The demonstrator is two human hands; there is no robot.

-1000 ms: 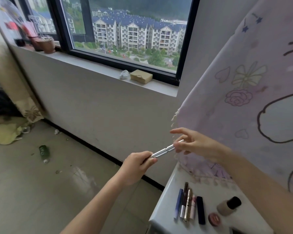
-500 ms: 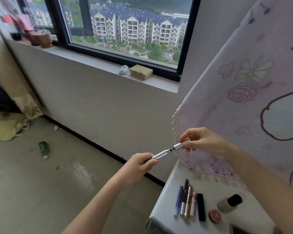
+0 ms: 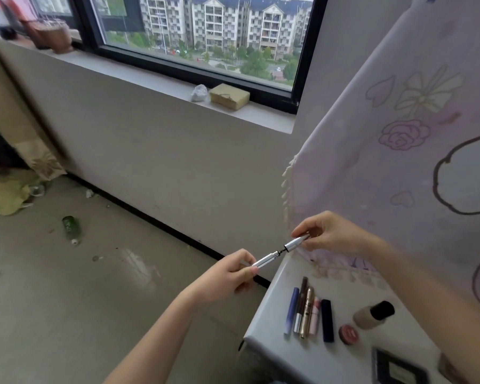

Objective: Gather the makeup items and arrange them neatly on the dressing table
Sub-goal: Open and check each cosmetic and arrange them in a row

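1. My left hand [image 3: 227, 275] grips the slim silver metal makeup pen [image 3: 269, 257]; my right hand [image 3: 329, 236] pinches its cap [image 3: 295, 242], near the pale dressing table [image 3: 272, 356].
2. I judge it light, stiff and slick: hold mid-barrel.

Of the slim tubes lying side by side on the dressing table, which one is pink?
The pink tube, lying between the gold tube and the dark navy stick; the others are blue, brown-and-silver, gold and navy.
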